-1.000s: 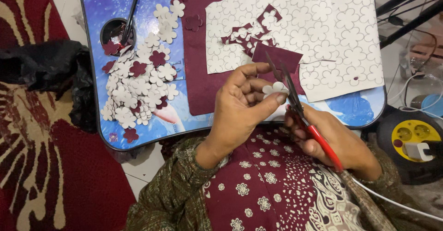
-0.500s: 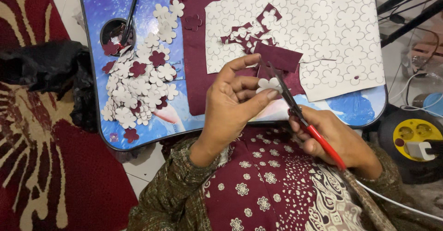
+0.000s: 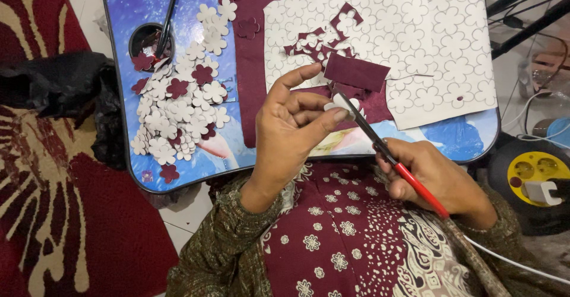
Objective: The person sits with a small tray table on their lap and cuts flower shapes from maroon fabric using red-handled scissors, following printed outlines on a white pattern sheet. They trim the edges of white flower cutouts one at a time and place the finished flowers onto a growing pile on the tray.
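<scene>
The left hand (image 3: 294, 128) is pinching a small white flower piece (image 3: 339, 104) just above the tray's (image 3: 119, 65) near edge, tilting it up so the blades can reach its outline. The right hand (image 3: 436, 178) is gripping red-handled scissors (image 3: 386, 154) closed-fisted, tips touching the piece. Finished flowers (image 3: 178, 110) are lying heaped at the tray's left, keeping the marked sheet (image 3: 427, 42) at its right free.
</scene>
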